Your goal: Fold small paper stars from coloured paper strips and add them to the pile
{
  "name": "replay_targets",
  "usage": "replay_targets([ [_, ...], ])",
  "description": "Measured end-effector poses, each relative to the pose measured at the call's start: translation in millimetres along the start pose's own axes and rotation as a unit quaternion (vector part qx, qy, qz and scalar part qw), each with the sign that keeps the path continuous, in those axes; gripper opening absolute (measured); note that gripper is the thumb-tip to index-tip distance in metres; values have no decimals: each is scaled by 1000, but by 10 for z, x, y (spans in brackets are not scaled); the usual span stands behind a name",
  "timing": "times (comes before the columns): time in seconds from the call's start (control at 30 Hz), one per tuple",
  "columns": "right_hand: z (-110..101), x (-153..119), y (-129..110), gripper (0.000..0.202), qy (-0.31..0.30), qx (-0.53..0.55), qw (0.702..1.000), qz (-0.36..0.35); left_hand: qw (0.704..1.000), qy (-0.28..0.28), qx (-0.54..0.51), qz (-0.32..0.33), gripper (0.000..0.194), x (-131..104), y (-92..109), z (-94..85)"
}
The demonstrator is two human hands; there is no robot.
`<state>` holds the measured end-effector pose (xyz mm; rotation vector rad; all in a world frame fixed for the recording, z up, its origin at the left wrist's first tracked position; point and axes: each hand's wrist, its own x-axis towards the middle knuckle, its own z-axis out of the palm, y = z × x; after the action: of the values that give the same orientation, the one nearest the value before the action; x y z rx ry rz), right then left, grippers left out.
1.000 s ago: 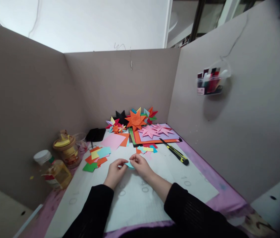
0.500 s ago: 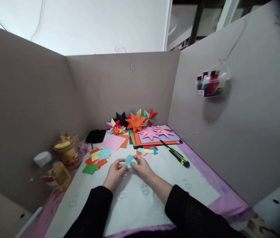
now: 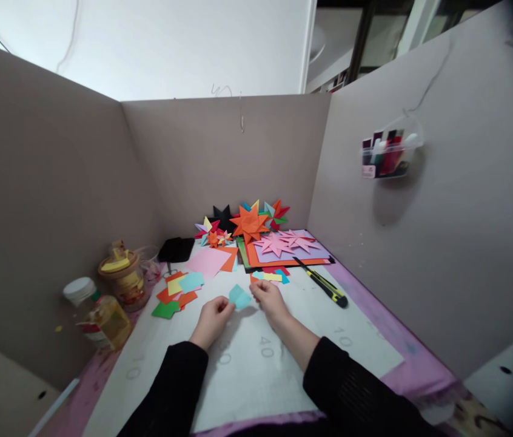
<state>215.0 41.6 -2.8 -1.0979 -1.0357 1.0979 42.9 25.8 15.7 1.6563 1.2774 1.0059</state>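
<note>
A small light blue paper (image 3: 239,297) with crease lines is pinched at its left edge by my left hand (image 3: 213,315). Just right of the paper is my right hand (image 3: 269,298), its fingers closed together near the paper's right corner; whether they touch it or hold anything is too small to tell. Beyond the hands lie small coloured paper pieces (image 3: 272,277). To the left is a loose pile of orange, yellow, blue and green squares (image 3: 175,285).
A black and yellow cutter (image 3: 324,285) lies at the right. Folded paper stars (image 3: 250,223) stand at the back beside stacked coloured sheets (image 3: 265,258). A glue bottle (image 3: 106,318) and a brown tub (image 3: 124,279) stand at the left edge. Grey panels surround the table.
My right hand has moved a little to the right, off the paper's face. The light blue paper now shows more fully, with my left hand still pinching it.
</note>
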Motion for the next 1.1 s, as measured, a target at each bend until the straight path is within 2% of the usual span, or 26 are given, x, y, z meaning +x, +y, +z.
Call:
replay_targets([
  [0.1, -30, -31, -27, 15, 19, -71, 994, -85, 998, 9, -44, -49, 29, -2, 40, -19],
  [0.13, -27, -61, -37, 8, 18, -112, 985, -130, 996, 9, -59, -65, 28, -5, 55, -25],
  [0.17, -17, -98, -47, 12, 13, -159, 970, -182, 994, 8, -75, -80, 27, -6, 69, -30],
  [0.27, 42, -205, -60, 36, -40, -309, 892, -327, 987, 4, -123, -105, 21, -5, 88, -35],
  [0.37, 105, -233, -37, 32, -69, -395, 831, -384, 981, -2, -159, -109, 24, 5, 67, -24],
  [0.47, 140, -168, 13, 23, -81, -424, 809, -398, 981, 5, -154, -115, 39, 15, 17, -12],
  [0.57, 152, -73, 70, 20, -114, -432, 793, -414, 988, 26, -103, -112, 44, 24, -42, -28],
  [0.67, 146, -15, 114, 15, -151, -447, 775, -420, 997, 59, 12, -55, 42, 32, -85, -90],
  [0.77, 109, -6, 137, 16, -195, -461, 771, -393, 982, 83, 167, 34, 35, 21, -95, -164],
  [0.83, 71, -12, 145, 17, -231, -450, 782, -365, 966, 53, 234, 99, 30, 0, -91, -195],
  [0.97, 2, 10, 156, 18, -295, -386, 807, -336, 926, -77, 301, 213, 36, -65, -102, -216],
  [1.1, -27, 71, 153, 22, -308, -366, 806, -349, 889, -122, 362, 254, 44, -170, -131, -239],
])
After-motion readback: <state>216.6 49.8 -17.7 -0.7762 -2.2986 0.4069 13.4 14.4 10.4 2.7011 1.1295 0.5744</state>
